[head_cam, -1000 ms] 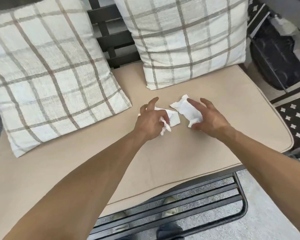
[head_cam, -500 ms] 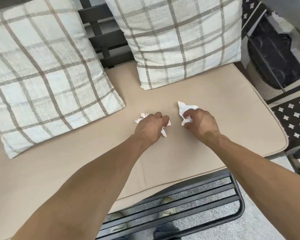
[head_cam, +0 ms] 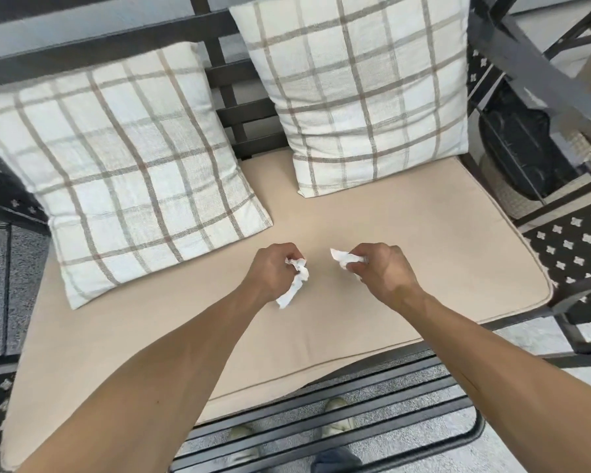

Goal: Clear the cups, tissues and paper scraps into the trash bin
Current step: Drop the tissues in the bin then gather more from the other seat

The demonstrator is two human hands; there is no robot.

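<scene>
My left hand [head_cam: 272, 271] grips a crumpled white tissue [head_cam: 296, 279], whose loose end hangs down toward the beige seat cushion [head_cam: 406, 240]. My right hand [head_cam: 379, 269] grips a second crumpled white tissue [head_cam: 345, 258], with a corner poking out to the left. Both hands are held just above the middle of the cushion, a short gap between them. A bin lined with a black bag [head_cam: 522, 145] stands past the bench's right end, partly hidden by a dark metal frame.
Two checked pillows lean against the bench back, the left pillow [head_cam: 123, 165] and the right pillow [head_cam: 362, 87]. A dark metal rack [head_cam: 321, 428] sits low in front of the bench. A patterned black rug [head_cam: 577, 247] lies to the right.
Both hands closed round the tissues on the cushion and lifted them, drawing back toward me and slightly apart. The camera view widened upward.
</scene>
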